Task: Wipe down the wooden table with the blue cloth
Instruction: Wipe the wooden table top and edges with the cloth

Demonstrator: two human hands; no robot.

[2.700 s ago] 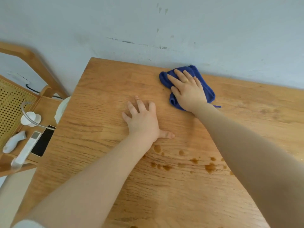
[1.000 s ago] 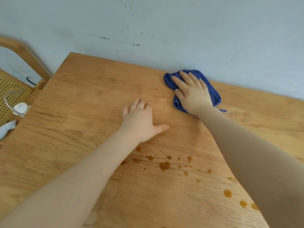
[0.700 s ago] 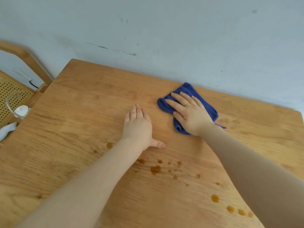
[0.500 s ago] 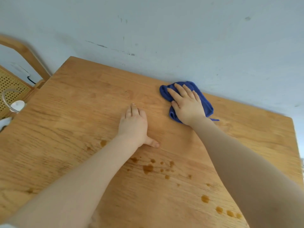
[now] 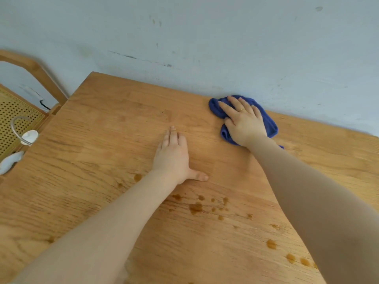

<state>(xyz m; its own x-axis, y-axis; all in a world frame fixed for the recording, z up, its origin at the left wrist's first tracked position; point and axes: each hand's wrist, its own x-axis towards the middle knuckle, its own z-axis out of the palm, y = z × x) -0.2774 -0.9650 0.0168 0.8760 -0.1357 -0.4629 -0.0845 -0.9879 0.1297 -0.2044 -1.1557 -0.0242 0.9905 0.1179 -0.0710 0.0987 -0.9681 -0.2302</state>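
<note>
The blue cloth (image 5: 268, 125) lies bunched on the wooden table (image 5: 106, 144) near its far edge by the wall. My right hand (image 5: 244, 121) presses flat on the cloth with fingers spread, covering most of it. My left hand (image 5: 174, 156) rests palm down on the bare wood at the middle, fingers together and thumb out, holding nothing. Several brown liquid spots (image 5: 195, 207) dot the wood just behind my left hand, and more spots (image 5: 291, 257) sit toward the near right.
A pale blue wall (image 5: 205, 37) runs right along the table's far edge. A wooden chair (image 5: 30, 66) with a cane back stands at the left, with white objects (image 5: 28, 137) on its seat.
My right hand has slid the cloth to the right along the far edge near the wall. My left hand stays planted on the wood.
</note>
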